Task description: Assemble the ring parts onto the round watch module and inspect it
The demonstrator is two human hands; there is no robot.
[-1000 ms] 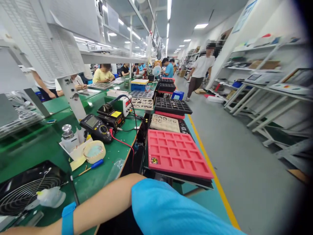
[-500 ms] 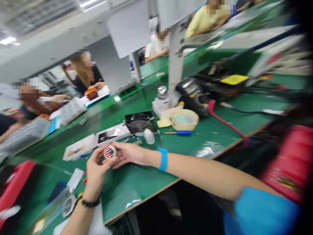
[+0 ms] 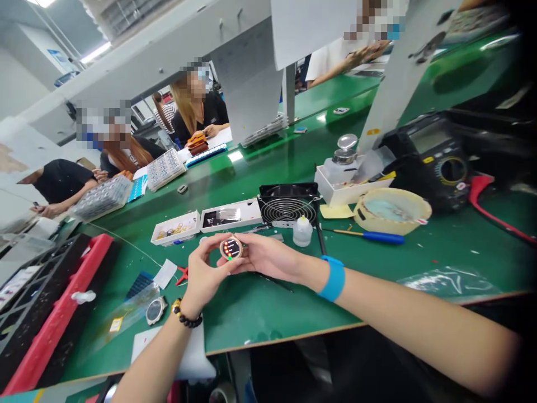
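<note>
Between my two hands is a round watch case [image 3: 231,248] with a gold-coloured rim and a lit dark screen showing red, white and green marks. My left hand [image 3: 208,267] grips its left and lower edge, thumb along the bottom. The fingers of my right hand [image 3: 268,254] close on its right side, partly hidden behind it. Both hands hover over the green bench. Below and left of them lies another round watch [image 3: 156,310] on a clear bag. Red tweezers or a similar red tool [image 3: 183,275] rest by my left wrist.
Behind my hands stand white parts trays [image 3: 176,228], a black fan [image 3: 288,202] and a small bottle [image 3: 302,232]. To the right are a blue screwdriver [image 3: 381,237], a yellow bowl [image 3: 392,211] and a multimeter [image 3: 436,162]. A red-edged black rack [image 3: 62,313] stands left. Co-workers sit across the bench.
My view has swung left and steadied, so the bench and my hands appear further right. Both hands keep hold of the watch case; its screen reads more clearly now.
</note>
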